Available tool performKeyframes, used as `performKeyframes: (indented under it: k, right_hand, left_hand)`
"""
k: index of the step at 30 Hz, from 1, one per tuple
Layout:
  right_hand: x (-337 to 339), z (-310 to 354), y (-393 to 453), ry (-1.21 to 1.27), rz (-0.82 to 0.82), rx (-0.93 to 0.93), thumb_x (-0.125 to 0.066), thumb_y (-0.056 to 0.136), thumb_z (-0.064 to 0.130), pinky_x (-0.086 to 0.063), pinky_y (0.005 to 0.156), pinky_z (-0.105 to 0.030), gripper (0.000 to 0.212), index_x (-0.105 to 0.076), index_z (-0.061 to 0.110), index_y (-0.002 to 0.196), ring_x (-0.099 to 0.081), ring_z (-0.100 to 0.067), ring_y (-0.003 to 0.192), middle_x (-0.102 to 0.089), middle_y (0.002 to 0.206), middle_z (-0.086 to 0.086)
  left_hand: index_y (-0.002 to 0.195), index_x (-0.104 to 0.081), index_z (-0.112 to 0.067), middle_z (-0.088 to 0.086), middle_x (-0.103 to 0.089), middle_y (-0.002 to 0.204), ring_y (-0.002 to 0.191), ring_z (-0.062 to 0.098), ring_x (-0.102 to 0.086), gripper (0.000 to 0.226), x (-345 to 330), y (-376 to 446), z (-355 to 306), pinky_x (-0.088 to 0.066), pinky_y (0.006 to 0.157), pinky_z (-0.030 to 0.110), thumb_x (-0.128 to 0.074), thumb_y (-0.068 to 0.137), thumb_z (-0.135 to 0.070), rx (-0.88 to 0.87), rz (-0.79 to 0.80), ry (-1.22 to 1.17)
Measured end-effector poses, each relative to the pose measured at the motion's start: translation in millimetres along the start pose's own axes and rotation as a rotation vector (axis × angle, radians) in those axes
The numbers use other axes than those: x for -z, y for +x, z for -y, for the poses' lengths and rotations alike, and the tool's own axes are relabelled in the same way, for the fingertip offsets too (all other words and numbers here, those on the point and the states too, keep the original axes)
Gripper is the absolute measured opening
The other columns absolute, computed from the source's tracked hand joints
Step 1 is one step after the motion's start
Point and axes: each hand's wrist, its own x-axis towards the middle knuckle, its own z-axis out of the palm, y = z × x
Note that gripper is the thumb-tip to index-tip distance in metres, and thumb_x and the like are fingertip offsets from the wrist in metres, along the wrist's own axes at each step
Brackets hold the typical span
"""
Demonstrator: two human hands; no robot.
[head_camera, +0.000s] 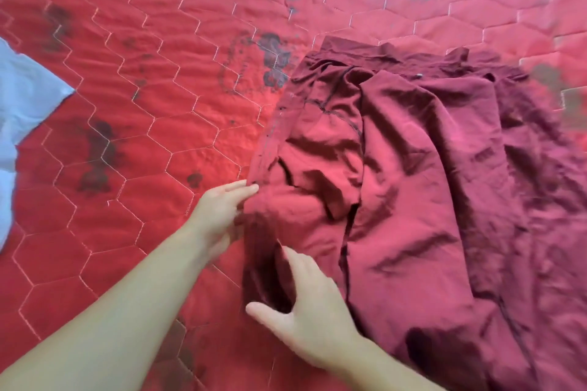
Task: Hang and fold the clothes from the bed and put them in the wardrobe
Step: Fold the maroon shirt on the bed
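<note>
Far to the left of our left hand we see a white garment (22, 124) on the bed (143, 105). Our left hand (219, 213) touches the maroon shirt's (413, 184) left edge, fingers straight. Our right hand (305, 305), fingers spread, rests on the shirt's lower part, just beside the left.

Creased matt maroon cloth shirt (413, 184) (wrinkled) on quilted bedspread (143, 105).

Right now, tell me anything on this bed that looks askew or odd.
The maroon shirt lies rumpled, its left side folded inward unevenly and creased. The left hand touches its edge; the right hand rests on its lower part. The red quilt shows dark blotches, stain or print I cannot tell.
</note>
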Motion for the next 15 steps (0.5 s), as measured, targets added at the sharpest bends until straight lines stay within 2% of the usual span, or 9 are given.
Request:
performKeyframes:
  k: [2, 4, 5, 8, 10, 12, 13, 14, 15]
  right_hand:
    - [-20, 28, 0, 0.302, -0.033, -0.168, -0.063, 0.069, 0.061, -0.043, 0.096, -0.025, 0.073, -0.043, 0.039, 0.135, -0.052, 0.002, 0.111, -0.056, 0.121, 0.021]
    - [-25, 44, 8, 0.436, -0.169, -0.267, -0.06, 0.083, 0.042, -0.046, 0.079, -0.026, 0.032, -0.06, 0.028, 0.111, -0.057, 0.0, 0.082, -0.068, 0.098, 0.012]
    - [-20, 49, 12, 0.467, -0.238, -0.298, -0.056, 0.09, 0.033, -0.043, 0.071, -0.028, 0.017, -0.063, 0.021, 0.099, -0.052, -0.003, 0.07, -0.069, 0.087, 0.007]
    - [16, 53, 12, 0.68, -0.284, -0.351, -0.049, 0.096, 0.027, -0.044, 0.066, -0.032, 0.025, -0.066, 0.012, 0.085, -0.052, -0.004, 0.065, -0.069, 0.074, 0.001]
    - [49, 42, 5, 0.914, -0.234, -0.421, -0.047, 0.095, 0.021, -0.045, 0.056, -0.023, 0.032, -0.068, 0.014, 0.071, -0.056, -0.006, 0.06, -0.066, 0.06, 0.007]
    - [80, 19, -6, 1.081, -0.232, -0.495, -0.051, 0.085, 0.019, -0.045, 0.065, -0.024, 0.031, -0.069, 0.018, 0.06, -0.057, -0.014, 0.068, -0.064, 0.061, 0.009]
    - [95, 5, -14, 1.233, -0.224, -0.533, -0.055, 0.079, 0.017, -0.048, 0.076, -0.032, 0.022, -0.073, 0.014, 0.067, -0.059, -0.023, 0.078, -0.068, 0.073, -0.003]
    - [109, -9, -23, 1.407, -0.195, -0.553, -0.057, 0.075, 0.016, -0.049, 0.086, -0.039, 0.024, -0.075, 0.004, 0.084, -0.06, -0.032, 0.089, -0.069, 0.089, -0.017]
    - [126, -18, -32, 1.52, -0.161, -0.564, -0.055, 0.076, 0.018, -0.05, 0.094, -0.043, 0.038, -0.072, -0.007, 0.1, -0.063, -0.037, 0.096, -0.067, 0.103, -0.026]
  left_hand:
    - [0.082, -0.078, -0.02, 0.005, -0.068, 0.079, 0.057, 0.015, -0.052, 0.026, -4, -8, -16, -0.044, 0.048, 0.019, -0.058, 0.093, -0.009, -0.026, 0.083, 0.011]
    - [0.093, -0.075, -0.024, 0.008, -0.061, 0.087, 0.058, 0.016, -0.046, 0.021, -16, -14, -28, -0.038, 0.048, 0.02, -0.059, 0.092, -0.01, -0.077, 0.125, 0.059]
    - [0.094, -0.073, -0.028, 0.01, -0.056, 0.087, 0.055, 0.016, -0.041, 0.023, -24, -17, -33, -0.032, 0.048, 0.021, -0.058, 0.092, -0.01, -0.107, 0.135, 0.084]
    - [0.089, -0.073, -0.033, 0.01, -0.045, 0.077, 0.046, 0.011, -0.031, 0.034, -58, -27, -47, -0.024, 0.043, 0.018, -0.054, 0.093, -0.005, -0.21, 0.131, 0.144]
    - [0.1, -0.069, -0.027, 0.003, -0.038, 0.06, 0.035, 0.006, -0.025, 0.033, -85, -37, -59, -0.021, 0.034, 0.012, -0.05, 0.093, -0.001, -0.265, 0.175, 0.178]
    - [0.102, -0.065, -0.024, -0.005, -0.034, 0.05, 0.03, 0.003, -0.022, 0.033, -121, -44, -64, -0.018, 0.03, 0.01, -0.046, 0.092, 0.001, -0.292, 0.241, 0.216]
    - [0.102, -0.064, -0.024, -0.005, -0.035, 0.049, 0.029, 0.002, -0.023, 0.033, -143, -46, -63, -0.018, 0.03, 0.01, -0.045, 0.092, 0.001, -0.298, 0.282, 0.239]
    - [0.103, -0.064, -0.024, -0.005, -0.039, 0.051, 0.03, 0.002, -0.027, 0.032, -166, -49, -60, -0.02, 0.031, 0.011, -0.046, 0.092, 0.0, -0.289, 0.341, 0.244]
    - [0.107, -0.063, -0.025, -0.005, -0.046, 0.052, 0.032, 0.002, -0.034, 0.03, -190, -53, -56, -0.024, 0.033, 0.012, -0.049, 0.091, -0.003, -0.251, 0.431, 0.222]
